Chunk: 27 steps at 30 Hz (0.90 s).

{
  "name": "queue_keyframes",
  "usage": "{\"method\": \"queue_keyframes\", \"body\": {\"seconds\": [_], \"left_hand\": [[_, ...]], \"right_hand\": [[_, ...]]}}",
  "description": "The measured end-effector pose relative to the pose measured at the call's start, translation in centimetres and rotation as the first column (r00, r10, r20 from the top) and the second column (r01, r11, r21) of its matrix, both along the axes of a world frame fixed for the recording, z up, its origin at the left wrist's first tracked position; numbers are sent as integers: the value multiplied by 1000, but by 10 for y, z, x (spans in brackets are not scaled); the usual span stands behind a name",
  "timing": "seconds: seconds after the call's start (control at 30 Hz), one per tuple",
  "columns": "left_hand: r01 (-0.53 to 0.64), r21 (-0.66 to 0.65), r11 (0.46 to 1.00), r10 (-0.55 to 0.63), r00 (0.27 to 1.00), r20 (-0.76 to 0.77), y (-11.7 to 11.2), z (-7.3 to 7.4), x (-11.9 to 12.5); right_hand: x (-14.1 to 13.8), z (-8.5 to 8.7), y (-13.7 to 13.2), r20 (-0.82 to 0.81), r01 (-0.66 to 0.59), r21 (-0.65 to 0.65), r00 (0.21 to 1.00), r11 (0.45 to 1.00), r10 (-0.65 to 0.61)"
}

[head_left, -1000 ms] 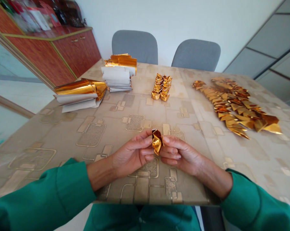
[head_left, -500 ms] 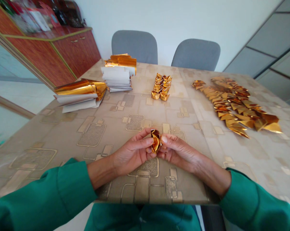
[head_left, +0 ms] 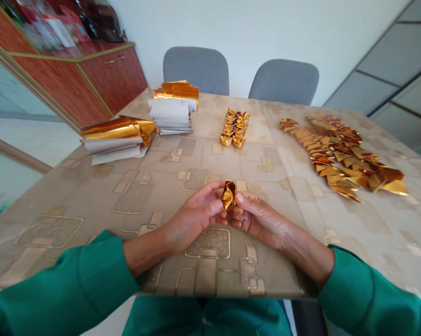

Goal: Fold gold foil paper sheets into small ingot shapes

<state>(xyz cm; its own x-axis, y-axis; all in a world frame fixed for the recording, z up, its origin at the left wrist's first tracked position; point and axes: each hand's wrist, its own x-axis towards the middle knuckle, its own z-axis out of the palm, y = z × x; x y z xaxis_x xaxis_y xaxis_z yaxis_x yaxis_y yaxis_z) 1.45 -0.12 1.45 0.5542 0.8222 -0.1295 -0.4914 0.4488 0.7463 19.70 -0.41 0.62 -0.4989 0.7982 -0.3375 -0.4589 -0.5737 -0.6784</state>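
Between my two hands, above the near part of the table, is a folded gold paper ingot [head_left: 228, 196]. My left hand [head_left: 199, 212] grips its left side with thumb and fingers. My right hand [head_left: 257, 214] pinches its right side, thumb on the near face; the fingertips behind are partly hidden. Farther off, straight ahead, two rows of finished gold paper ingots [head_left: 234, 128] stand nested together. On the right lies a spread of flat folded gold paper pieces [head_left: 343, 154] in overlapping rows.
At the left are a bent stack of gold and white paper sheets [head_left: 117, 137] and a second paper stack [head_left: 171, 109] behind it. A patterned cloth covers the table [head_left: 154, 275]. Two grey chairs [head_left: 196, 70] stand at the far edge, and a wooden cabinet [head_left: 108, 79] at the far left.
Both hands have lifted the ingot slightly up and away, a little to the right. Its opening is turned a bit differently. The other paper piles have stayed put.
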Motion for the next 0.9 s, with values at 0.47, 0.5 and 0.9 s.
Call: {"method": "queue_keyframes", "body": {"seconds": [0.47, 0.5, 0.9], "left_hand": [[-91, 223, 971, 149, 954, -261, 1, -1, 4], [-86, 221, 971, 145, 953, -266, 1, -2, 4], [-19, 137, 990, 47, 977, -206, -1, -3, 5]], "right_hand": [[9, 6, 7, 338, 44, 432, 918, 901, -207], [10, 7, 8, 352, 32, 476, 909, 879, -223], [6, 2, 6, 341, 58, 640, 872, 766, -351]]}}
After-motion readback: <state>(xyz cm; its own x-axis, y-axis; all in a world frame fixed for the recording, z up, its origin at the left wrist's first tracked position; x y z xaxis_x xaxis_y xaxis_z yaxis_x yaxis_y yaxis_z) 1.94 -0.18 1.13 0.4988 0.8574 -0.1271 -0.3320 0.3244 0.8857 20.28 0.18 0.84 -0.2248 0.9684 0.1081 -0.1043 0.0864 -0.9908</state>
